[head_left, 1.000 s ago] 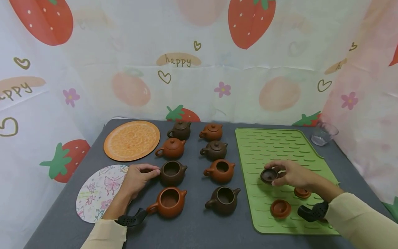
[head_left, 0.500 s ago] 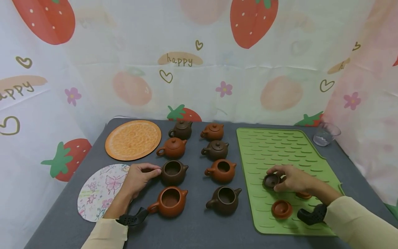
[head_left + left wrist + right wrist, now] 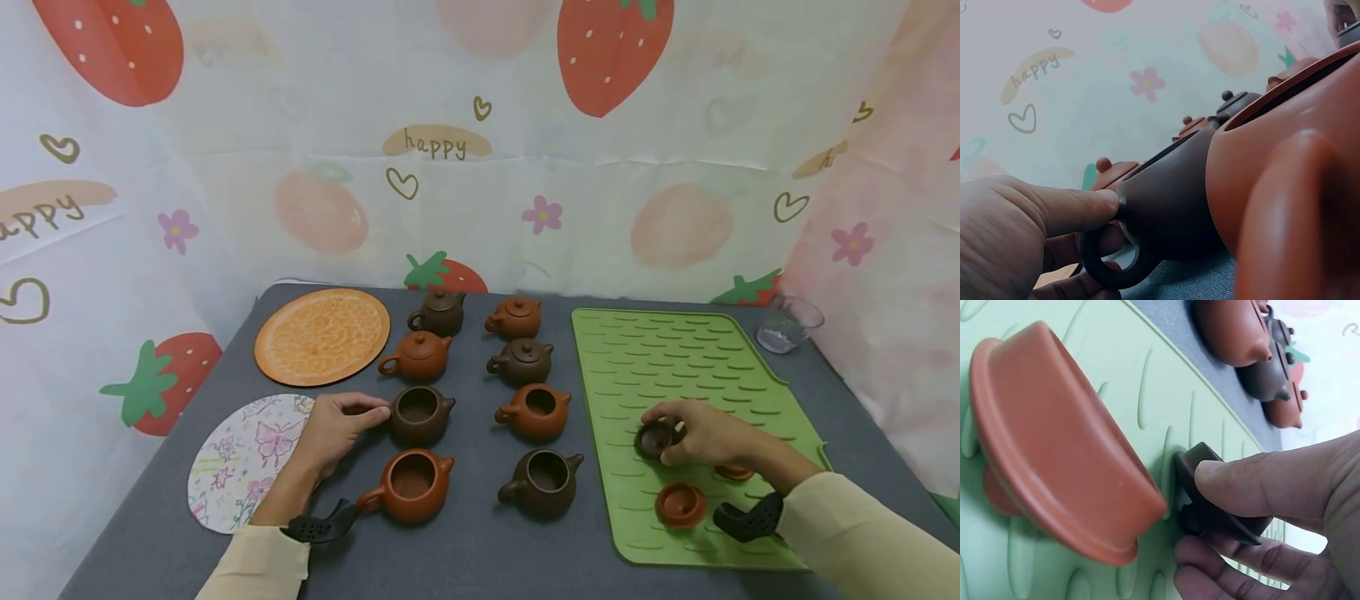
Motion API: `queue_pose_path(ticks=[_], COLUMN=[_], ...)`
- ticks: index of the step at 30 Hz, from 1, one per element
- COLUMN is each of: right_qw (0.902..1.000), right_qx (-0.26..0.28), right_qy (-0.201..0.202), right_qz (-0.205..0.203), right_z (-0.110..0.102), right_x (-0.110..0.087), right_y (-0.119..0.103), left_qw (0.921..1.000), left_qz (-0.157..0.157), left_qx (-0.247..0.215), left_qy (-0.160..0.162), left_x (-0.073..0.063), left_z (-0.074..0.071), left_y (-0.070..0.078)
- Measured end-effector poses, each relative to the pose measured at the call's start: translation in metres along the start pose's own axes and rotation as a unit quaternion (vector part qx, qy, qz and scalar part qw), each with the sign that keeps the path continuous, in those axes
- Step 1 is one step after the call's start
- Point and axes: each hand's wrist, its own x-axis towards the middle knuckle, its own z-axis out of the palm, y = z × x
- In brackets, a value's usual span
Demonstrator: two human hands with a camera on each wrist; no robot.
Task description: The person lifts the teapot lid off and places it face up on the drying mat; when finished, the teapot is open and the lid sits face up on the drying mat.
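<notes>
Our left hand (image 3: 333,433) pinches the lidless dark teapot (image 3: 418,419) by its handle (image 3: 1122,279); our right hand (image 3: 697,433) pinches an upturned dark lid (image 3: 654,441) over the green mat (image 3: 645,350) beneath; we judge this the lid-fetching step; the next move likely calls for turning it over and carrying it toward our left hand.

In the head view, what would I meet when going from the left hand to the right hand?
Left hand, dark brown lidless teapot, reddish-brown lidless teapot, green mat's left edge, dark brown lid, right hand.
</notes>
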Motion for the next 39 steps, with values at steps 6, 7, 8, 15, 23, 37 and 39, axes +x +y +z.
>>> queue_pose_path(ticks=[6,7,8,15,23,37,39], right_qw=[1.0000,0.9999,0.9999,0.9986,0.9982,0.9940,0.9928], right_qx=[0.005,0.005,0.005,0.039,0.035,0.010,0.003], right_qy=[0.000,0.000,0.001,0.005,0.039,0.109,0.120], right_qz=[0.009,0.010,0.011,0.035,0.031,0.005,0.001], right_z=[0.001,0.001,0.001,0.001,-0.010,-0.036,-0.039], right_x=[0.001,0.000,-0.001,-0.005,-0.005,-0.006,-0.004], right_y=[0.002,0.002,0.002,0.003,0.000,-0.029,-0.034], left_qw=[1.0000,1.0000,1.0000,1.0000,1.0000,0.9972,0.9963], left_qz=[-0.003,-0.005,-0.006,-0.004,-0.001,0.044,0.057], left_qx=[0.007,0.007,0.008,0.004,-0.001,0.061,0.064], left_qy=[0.001,0.000,-0.002,-0.003,-0.007,0.006,0.000], left_x=[0.000,0.000,0.000,0.000,0.000,0.010,0.015], left_z=[-0.001,-0.001,-0.001,0.002,-0.001,-0.005,-0.001], left_y=[-0.001,-0.001,-0.001,-0.001,0.003,0.042,0.048])
